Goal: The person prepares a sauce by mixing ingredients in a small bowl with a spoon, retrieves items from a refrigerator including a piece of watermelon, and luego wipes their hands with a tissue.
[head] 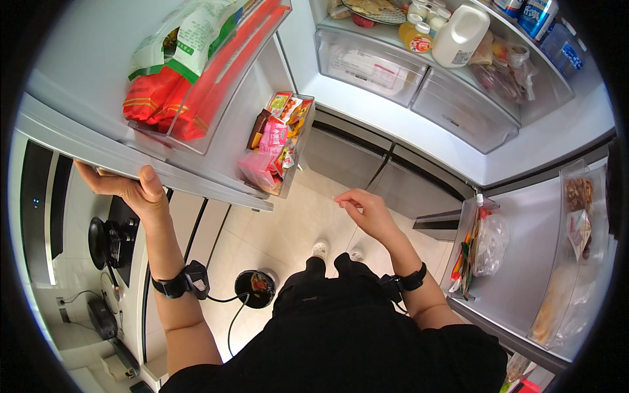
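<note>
My left hand [128, 189] grips the edge of the open left refrigerator door [147, 169], fingers behind it and thumb in front. My right hand [362, 209] is in the air over the floor, fingertips pinched together; a tiny pale speck shows at the tips, too small to name. On the left door, an upper bin holds red packets [152, 98] and a white and green bag [184, 44]; a lower bin holds small snack packets [274, 137]. Inside the refrigerator, a white plastic jug [461, 35] and small yellow bottles [418, 37] stand on a shelf above two clear drawers [371, 64].
The right refrigerator door [521, 294] stands open, its bins holding bagged food. A black-lined bin [255, 289] stands on the tiled floor by my legs. At left are a counter with a cooktop and a black pan [99, 243]. Cables hang from my wristbands.
</note>
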A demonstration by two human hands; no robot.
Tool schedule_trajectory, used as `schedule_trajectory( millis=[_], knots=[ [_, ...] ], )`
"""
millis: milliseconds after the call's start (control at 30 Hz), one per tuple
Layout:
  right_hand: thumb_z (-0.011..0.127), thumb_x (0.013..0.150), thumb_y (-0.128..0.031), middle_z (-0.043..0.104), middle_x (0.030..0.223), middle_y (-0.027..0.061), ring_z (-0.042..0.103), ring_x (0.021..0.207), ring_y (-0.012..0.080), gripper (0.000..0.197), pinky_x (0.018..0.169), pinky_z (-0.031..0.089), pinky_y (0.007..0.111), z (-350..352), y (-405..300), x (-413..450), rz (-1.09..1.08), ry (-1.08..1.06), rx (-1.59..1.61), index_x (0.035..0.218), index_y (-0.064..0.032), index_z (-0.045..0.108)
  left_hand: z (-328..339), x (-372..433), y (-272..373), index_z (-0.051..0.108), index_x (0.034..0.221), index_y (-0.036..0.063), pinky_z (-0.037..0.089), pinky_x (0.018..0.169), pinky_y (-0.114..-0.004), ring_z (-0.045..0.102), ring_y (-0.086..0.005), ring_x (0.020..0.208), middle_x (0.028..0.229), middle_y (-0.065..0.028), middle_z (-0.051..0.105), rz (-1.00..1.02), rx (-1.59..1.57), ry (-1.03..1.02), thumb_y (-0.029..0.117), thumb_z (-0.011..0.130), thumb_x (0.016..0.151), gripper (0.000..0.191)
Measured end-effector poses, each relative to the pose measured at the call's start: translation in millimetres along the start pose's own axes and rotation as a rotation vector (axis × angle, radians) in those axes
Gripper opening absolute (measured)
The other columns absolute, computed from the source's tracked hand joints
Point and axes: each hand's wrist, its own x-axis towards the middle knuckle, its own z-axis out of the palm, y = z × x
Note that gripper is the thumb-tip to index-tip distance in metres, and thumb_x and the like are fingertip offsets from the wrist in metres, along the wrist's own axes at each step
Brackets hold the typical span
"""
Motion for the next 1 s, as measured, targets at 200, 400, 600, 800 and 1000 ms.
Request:
schedule_trajectory(
  millis=[200, 400, 600, 800, 1000],
  knots=[
    [0.059, 0.091, -0.007, 0.068, 0.097, 0.0126, 0.067, 0.085, 0.0258, 0.014, 0.076, 0.054, 0.033, -8, -10, -23, 0.047, 0.055, -0.056, 0.102, -0.0024, 0.067, 1, -1, 12, -0.002, 0.148, -0.0001, 0.033, 0.107, -0.045, 0.031, -0.0307, 0.133, 0.151, -0.0208, 0.018, -0.032, -0.013, 0.0, 0.059, 0.063, 0.086, 0.107],
    [0.059, 0.09, -0.006, 0.068, 0.097, 0.0123, 0.065, 0.087, 0.0293, 0.015, 0.074, 0.054, 0.036, -26, -40, -59, -0.14, 0.167, -0.309, 0.103, -0.0054, 0.066, -9, -2, 41, 0.003, 0.149, -0.0009, 0.038, 0.102, -0.048, 0.033, -0.0338, 0.128, 0.149, -0.023, 0.013, -0.032, 0.142, -0.059, 0.057, 0.071, 0.081, 0.112],
    [0.06, 0.086, -0.003, 0.067, 0.095, 0.0097, 0.065, 0.087, 0.0304, 0.02, 0.072, 0.054, 0.038, -40, -79, -118, -0.116, 0.332, -0.447, 0.105, -0.0071, 0.065, -21, -12, 97, 0.023, 0.147, 0.0052, 0.046, 0.102, -0.048, 0.027, -0.038, 0.135, 0.149, -0.0224, 0.015, -0.008, 0.263, -0.119, 0.035, 0.081, 0.079, 0.094],
    [0.062, 0.073, 0.009, 0.068, 0.103, 0.0082, 0.066, 0.088, 0.0289, 0.041, 0.073, 0.055, 0.035, -62, -144, -212, -0.256, 0.681, -0.71, 0.11, -0.009, 0.066, 20, -24, 114, 0.032, 0.135, 0.0028, 0.042, 0.104, -0.05, 0.033, -0.0407, 0.13, 0.143, -0.0237, 0.023, 0.229, -0.092, -0.043, 0.011, 0.08, 0.078, 0.075],
    [0.05, 0.079, 0.012, 0.046, 0.12, 0.0162, 0.054, 0.108, 0.0323, 0.044, 0.089, 0.05, 0.047, -76, -193, -321, -0.381, 1.461, -1.404, 0.121, -0.0002, 0.049, 93, -19, 147, 0.035, 0.133, 0.0069, 0.037, 0.106, -0.051, 0.032, -0.0456, 0.132, 0.143, -0.024, 0.025, 0.371, -0.366, -0.001, 0.005, 0.075, 0.081, 0.066]
  ],
)
